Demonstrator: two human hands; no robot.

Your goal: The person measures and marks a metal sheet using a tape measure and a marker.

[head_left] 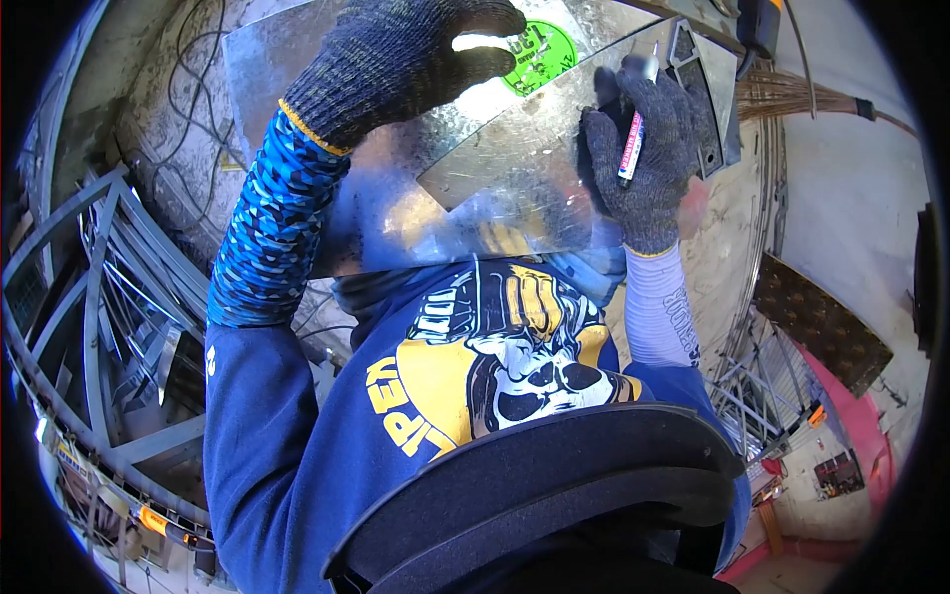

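In a dark knitted glove, my right hand (648, 148) grips a white marker (630, 148) with red and blue print, its tip end pointing toward the far side of the metal sheets. My left hand (416, 64), gloved alike and below a blue patterned sleeve, is over the upper left of the work with its thumb and fingers spread apart. Just beyond those fingertips a round green sticker (541, 59) lies on the shiny sheet. A second metal sheet (515, 163) overlaps nearer my body, its straight edge running diagonally. Beside my right hand sits a dark triangular metal frame (685, 49), partly hidden by the glove.
Grey metal strips (109, 327) are heaped at the left. A black cable (193, 94) loops over the floor. At the right lie a straw broom (802, 96) and a dark brown panel (823, 322). An orange-and-black tool (163, 523) is at the lower left.
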